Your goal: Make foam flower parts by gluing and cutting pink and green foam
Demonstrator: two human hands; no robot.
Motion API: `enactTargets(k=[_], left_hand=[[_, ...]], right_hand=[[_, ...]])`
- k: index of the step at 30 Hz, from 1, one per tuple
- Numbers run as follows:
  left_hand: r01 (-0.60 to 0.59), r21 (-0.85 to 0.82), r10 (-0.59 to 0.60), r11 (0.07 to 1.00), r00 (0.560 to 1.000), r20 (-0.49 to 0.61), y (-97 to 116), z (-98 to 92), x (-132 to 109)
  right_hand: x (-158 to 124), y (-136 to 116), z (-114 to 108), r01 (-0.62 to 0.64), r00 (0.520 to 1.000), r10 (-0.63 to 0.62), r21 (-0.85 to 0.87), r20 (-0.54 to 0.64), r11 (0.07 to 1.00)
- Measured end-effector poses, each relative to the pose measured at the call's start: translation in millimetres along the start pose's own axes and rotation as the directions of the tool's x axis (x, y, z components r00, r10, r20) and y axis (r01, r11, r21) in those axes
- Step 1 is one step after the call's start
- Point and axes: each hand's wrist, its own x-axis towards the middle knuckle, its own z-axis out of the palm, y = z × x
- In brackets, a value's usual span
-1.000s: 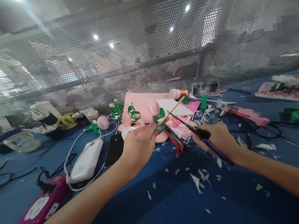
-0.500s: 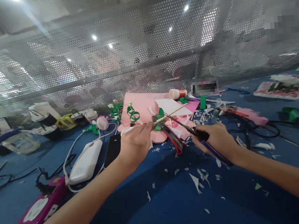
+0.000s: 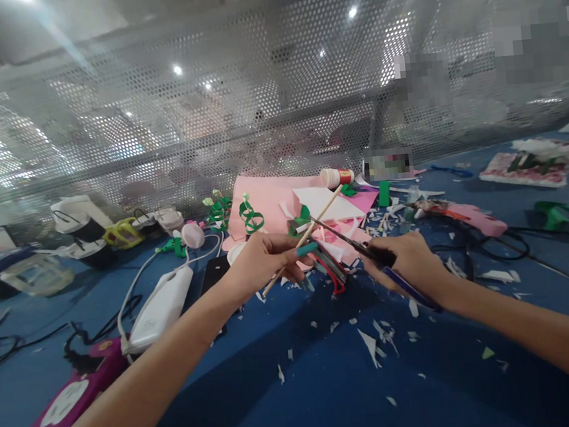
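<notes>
A thin wooden stick [image 3: 331, 201] slants up to the right, pinched between the fingers of my left hand [image 3: 273, 261]. A teal piece [image 3: 307, 250] shows at those fingertips; whether it is a nail or paper is unclear. My right hand [image 3: 408, 266] is closed round dark scissors [image 3: 346, 240], whose blades point up and left, near the stick. Beneath and behind the blades lie pink paper [image 3: 263, 199], a white sheet [image 3: 321, 205] and green paper pieces [image 3: 301, 220]. A red-handled cutting tool [image 3: 333, 272] rests between my hands.
On the blue table [image 3: 301, 398] are scattered paper scraps [image 3: 370, 347], a white power bank [image 3: 161, 309], a magenta pouch [image 3: 71, 398] and stacked paper cups [image 3: 336, 177]. A pink glue gun [image 3: 474, 217] with a cable lies at the right. Perforated metal [image 3: 236, 111] stands behind.
My left hand has turned and its fingers have spread round the stick, which now slants more steeply, its lower end showing below the hand. My right hand with the scissors has barely moved.
</notes>
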Motion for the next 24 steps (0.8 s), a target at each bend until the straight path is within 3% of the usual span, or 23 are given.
enactTargets(k=[2,3,4,6,8,9,11,13,14,15,17,20,22,24], left_hand=[[-0.096,0.273,0.146,0.957,0.975,-0.169,-7,0.9,-3],[-0.147,0.451,0.285,0.88,0.924,-0.255,-11,1.7,-5],[-0.185,0.622,0.447,0.761,0.844,-0.295,-15,2.5,-7],[-0.22,0.841,0.681,0.495,0.699,-0.218,-21,4.4,-13],[-0.208,0.916,0.76,0.342,0.635,-0.139,-23,7.1,-17],[-0.194,0.923,0.76,0.332,0.635,-0.14,-22,8.7,-18],[-0.173,0.887,0.708,0.429,0.675,-0.211,-18,12.1,-17],[-0.173,0.75,0.562,0.638,0.771,-0.3,-12,13.7,-14],[-0.174,0.623,0.44,0.762,0.846,-0.302,-8,13.2,-12],[-0.166,0.459,0.308,0.873,0.917,-0.254,-5,11.9,-10],[-0.105,0.154,0.123,0.983,0.986,-0.113,2,7.3,-5],[-0.021,-0.001,0.021,1.0,1.0,-0.014,5,1.2,-2],[-0.031,0.127,0.042,0.991,0.995,-0.089,2,1.6,-4],[-0.075,0.414,0.188,0.907,0.953,-0.239,-6,6.0,-8]], right_hand=[[-2,-2,0,0.0,1.0,-0.001,0.015,0.014,1.0],[-3,-4,0,0.0,1.0,-0.001,0.026,0.018,1.0],[-5,-6,0,-0.002,1.0,0.002,0.036,0.016,0.999],[-7,-10,1,-0.01,1.0,0.01,0.04,0.003,0.999],[-8,-12,3,-0.018,0.999,0.019,0.023,-0.031,1.0],[-9,-13,5,-0.018,0.999,0.019,0.016,-0.041,1.0],[-8,-13,7,-0.017,0.999,0.018,0.02,-0.041,1.0],[-6,-11,7,-0.016,0.999,0.016,0.027,-0.036,1.0],[-5,-10,6,-0.018,0.999,0.019,0.03,-0.031,0.999],[-4,-9,5,-0.023,0.999,0.024,0.035,-0.023,0.999],[-3,-8,2,-0.035,0.999,0.035,0.062,-0.001,0.997],[-2,-9,-2,-0.049,0.998,0.045,0.105,0.043,0.993],[-3,-11,-3,-0.05,0.997,0.043,0.11,0.067,0.993],[-4,-13,-2,-0.049,0.996,0.042,0.096,0.076,0.994]])
